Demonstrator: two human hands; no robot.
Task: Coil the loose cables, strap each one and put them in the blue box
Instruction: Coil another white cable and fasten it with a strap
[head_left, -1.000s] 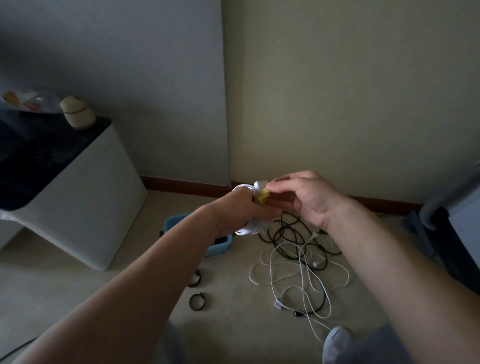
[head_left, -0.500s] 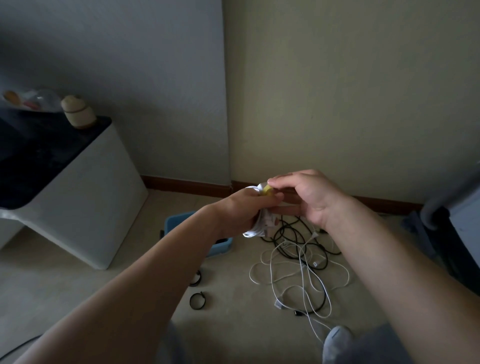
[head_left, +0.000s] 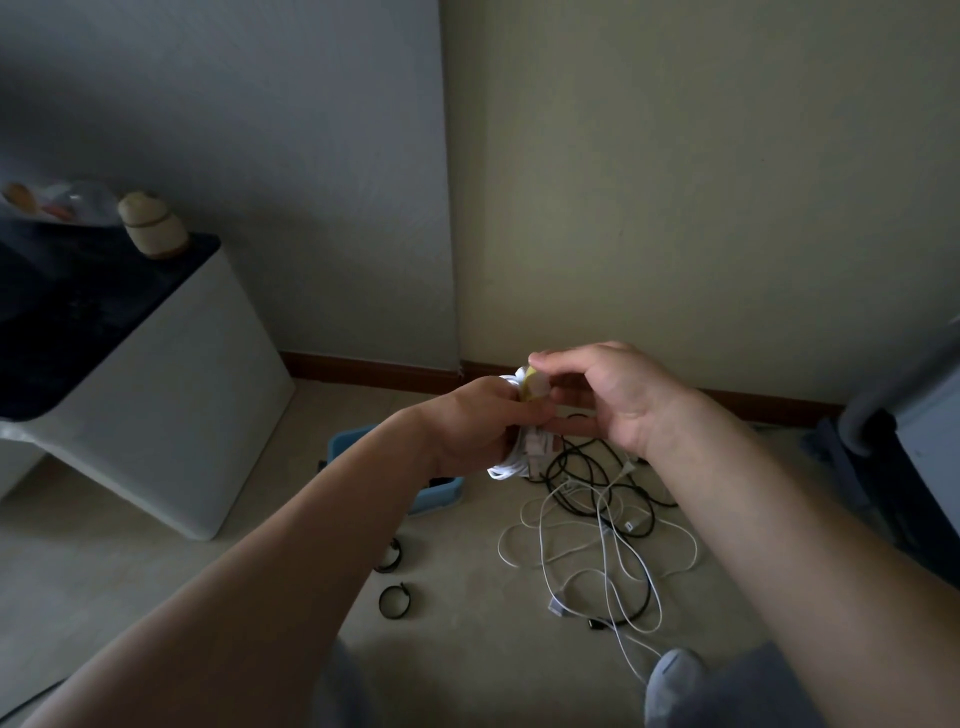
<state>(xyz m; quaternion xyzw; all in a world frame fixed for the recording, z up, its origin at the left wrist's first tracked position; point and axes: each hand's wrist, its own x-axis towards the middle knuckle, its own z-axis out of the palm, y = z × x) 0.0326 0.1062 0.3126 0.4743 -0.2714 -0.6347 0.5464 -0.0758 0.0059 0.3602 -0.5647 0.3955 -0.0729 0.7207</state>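
My left hand (head_left: 478, 421) grips the white coil (head_left: 511, 465), fingers curled round it, up in the air above the floor (head_left: 467, 649). My right hand (head_left: 618, 395) pinches the yellow strap (head_left: 530, 387) at the coil's top between thumb and fingertip. Under my left forearm the box (head_left: 353, 447) sits on the floor, partly hidden, near the bench (head_left: 156, 395). Loose cables (head_left: 597, 519), black and white, lie tangled to its right. Two black straps (head_left: 394, 601) lie nearer me.
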